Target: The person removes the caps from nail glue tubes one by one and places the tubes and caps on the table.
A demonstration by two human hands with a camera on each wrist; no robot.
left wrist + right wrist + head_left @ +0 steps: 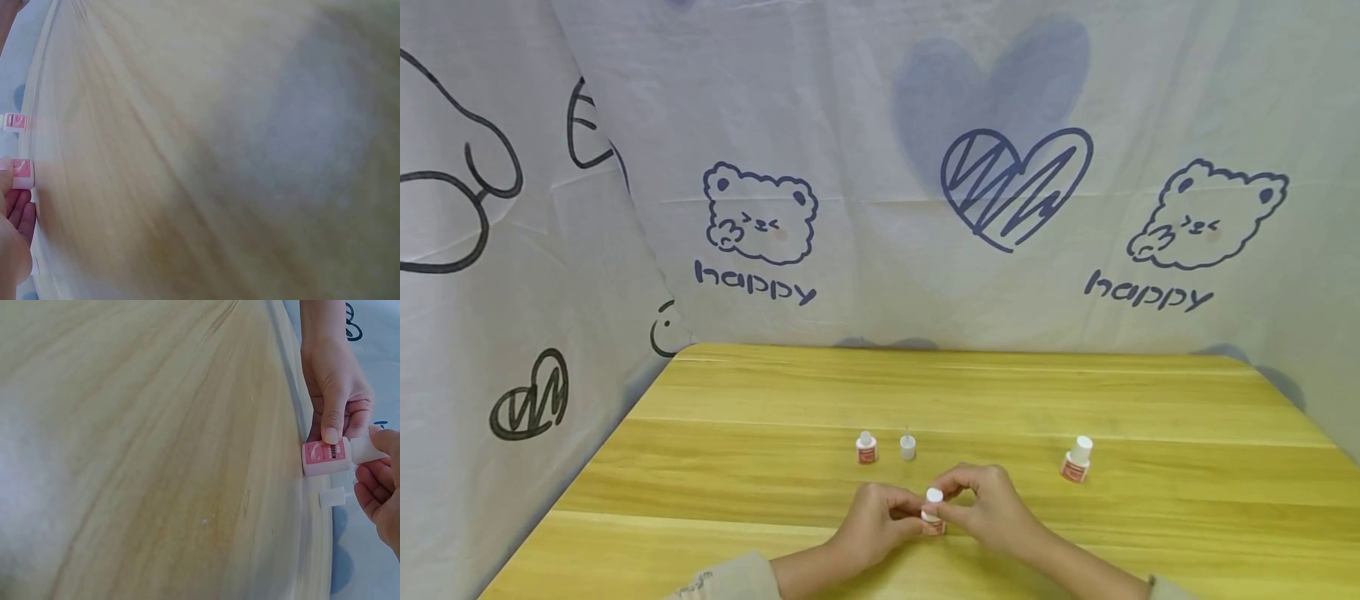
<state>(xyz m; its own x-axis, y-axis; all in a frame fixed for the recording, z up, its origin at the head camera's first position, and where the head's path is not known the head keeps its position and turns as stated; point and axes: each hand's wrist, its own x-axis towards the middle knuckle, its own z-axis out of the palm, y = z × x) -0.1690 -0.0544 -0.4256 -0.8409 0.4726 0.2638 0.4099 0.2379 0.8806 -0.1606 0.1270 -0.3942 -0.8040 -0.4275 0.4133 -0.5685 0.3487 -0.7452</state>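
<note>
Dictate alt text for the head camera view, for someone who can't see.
A person's left hand holds a small white bottle at a wooden table while the right hand pinches its cap. Beyond stand an uncapped bottle, a loose cap and, farther right, a capped bottle; behind hangs a printed cloth.

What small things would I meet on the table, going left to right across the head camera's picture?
Uncapped bottle → loose white cap with a thin stem pointing up → white-topped bottle held between the left hand and right hand → capped bottle standing alone.
</note>
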